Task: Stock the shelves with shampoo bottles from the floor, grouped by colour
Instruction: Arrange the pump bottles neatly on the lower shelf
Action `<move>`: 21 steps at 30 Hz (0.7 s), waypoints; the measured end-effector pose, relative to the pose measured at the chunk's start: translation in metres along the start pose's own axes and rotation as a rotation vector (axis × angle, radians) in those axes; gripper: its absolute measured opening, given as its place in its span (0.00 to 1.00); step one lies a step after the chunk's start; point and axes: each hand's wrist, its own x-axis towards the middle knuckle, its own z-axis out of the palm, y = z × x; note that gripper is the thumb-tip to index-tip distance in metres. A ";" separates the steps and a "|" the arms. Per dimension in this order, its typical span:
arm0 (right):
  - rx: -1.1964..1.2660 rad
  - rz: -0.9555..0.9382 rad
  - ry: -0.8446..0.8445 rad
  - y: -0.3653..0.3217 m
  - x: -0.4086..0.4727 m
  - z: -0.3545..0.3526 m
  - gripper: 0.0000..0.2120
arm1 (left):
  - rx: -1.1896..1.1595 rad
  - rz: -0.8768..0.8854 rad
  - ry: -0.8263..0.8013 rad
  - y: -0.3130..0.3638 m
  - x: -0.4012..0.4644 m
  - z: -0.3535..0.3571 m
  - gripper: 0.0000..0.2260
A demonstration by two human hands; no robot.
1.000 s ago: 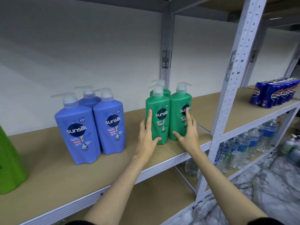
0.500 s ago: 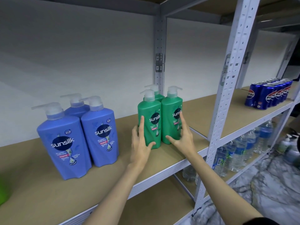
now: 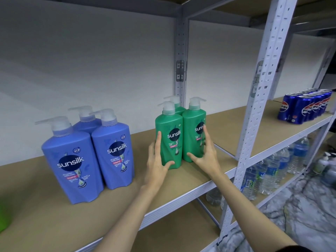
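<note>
Shampoo bottles, green (image 3: 169, 140), stand grouped on the shelf (image 3: 181, 180) near its front edge. Left hand (image 3: 156, 160) and right hand (image 3: 207, 153), fingers straight, press their sides. An uneven push could topple one forward.

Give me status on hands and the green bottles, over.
Left hand and right hand flank the green bottles, straight fingers against the front pair. Three green upright, grouped beside three blue bottles on the shelf. Nothing in the way.
</note>
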 end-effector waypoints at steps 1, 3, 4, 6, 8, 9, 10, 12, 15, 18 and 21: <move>0.004 -0.004 -0.002 0.000 0.000 0.000 0.51 | -0.006 -0.002 0.003 0.001 0.000 0.000 0.49; 0.017 -0.006 -0.010 0.001 -0.001 0.001 0.52 | -0.027 -0.010 0.000 0.000 0.000 -0.001 0.49; 0.029 -0.009 -0.010 0.002 -0.001 0.000 0.52 | -0.037 -0.010 -0.012 0.000 0.001 -0.002 0.49; 0.037 0.000 0.008 0.002 -0.001 -0.002 0.51 | -0.043 0.002 -0.021 0.001 0.001 -0.006 0.47; 0.024 0.018 0.062 -0.005 -0.001 -0.005 0.47 | -0.055 -0.019 0.042 0.006 0.006 -0.012 0.42; 0.017 0.002 0.115 -0.011 -0.001 -0.006 0.42 | -0.065 -0.042 0.106 0.009 0.012 -0.016 0.38; 0.006 -0.046 0.188 -0.018 0.001 -0.006 0.37 | -0.087 -0.060 0.174 0.013 0.020 -0.020 0.33; -0.043 -0.191 0.341 -0.034 0.006 -0.002 0.26 | -0.210 -0.083 0.252 0.029 0.039 -0.031 0.25; -0.141 -0.298 0.402 -0.060 0.022 0.010 0.24 | -0.377 -0.158 0.193 0.058 0.070 -0.050 0.19; -0.362 -0.284 0.402 -0.079 0.035 0.022 0.28 | -0.318 -0.184 0.031 0.066 0.089 -0.058 0.16; -0.457 -0.247 0.385 -0.081 0.038 0.031 0.29 | -0.327 -0.181 -0.090 0.061 0.090 -0.059 0.17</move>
